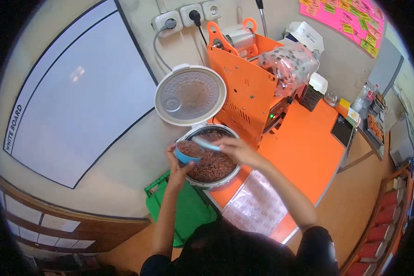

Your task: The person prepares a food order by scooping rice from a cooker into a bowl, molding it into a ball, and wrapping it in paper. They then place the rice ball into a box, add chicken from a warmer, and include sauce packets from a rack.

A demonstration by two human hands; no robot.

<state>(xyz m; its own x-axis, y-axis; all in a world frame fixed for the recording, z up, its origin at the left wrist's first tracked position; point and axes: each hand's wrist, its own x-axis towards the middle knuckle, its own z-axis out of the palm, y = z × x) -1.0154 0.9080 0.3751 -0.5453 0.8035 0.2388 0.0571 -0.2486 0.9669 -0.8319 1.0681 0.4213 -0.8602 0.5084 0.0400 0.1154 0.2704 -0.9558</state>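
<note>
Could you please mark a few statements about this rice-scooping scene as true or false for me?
1. The lid stands open above the pot. True.
2. The left hand holds a red cup. False: the cup is blue and full of reddish-brown rice.
3. The right hand holds a pale paddle over the pot. True.
4. The pot is empty. False: it holds reddish-brown rice.
5. A green container sits on the floor beside the orange table. True.
</note>
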